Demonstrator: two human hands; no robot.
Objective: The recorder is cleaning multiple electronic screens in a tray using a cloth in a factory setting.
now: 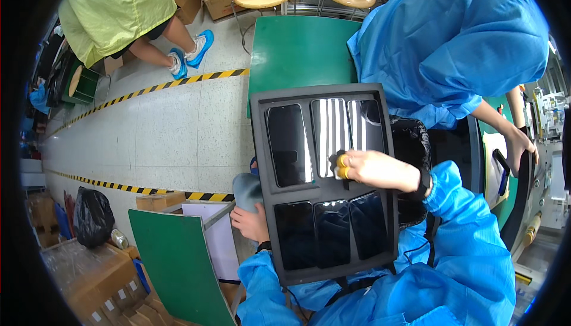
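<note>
A dark foam tray [257, 147] lies across my lap, holding several black glossy smartphones in two rows. My right hand [380, 170], wearing yellow finger covers, reaches over the tray with its fingers pressed together. They are at the lower end of the middle far smartphone [329, 127], whose glass reflects white stripes. A small dark patch shows by the fingertips; I cannot tell whether it is a held thing or a reflection. My left hand [250, 224] lies left of the tray against a grey rounded surface [247, 189], fingers partly spread.
A co-worker in a blue smock [446, 46] works close by at the right. Beyond the tray stands a green table [303, 46]. A green-sided cabinet [172, 260] is at lower left, near cardboard boxes [95, 278]. Another person in yellow [116, 11] stands farther off. A black-lined bin [410, 142] adjoins the tray.
</note>
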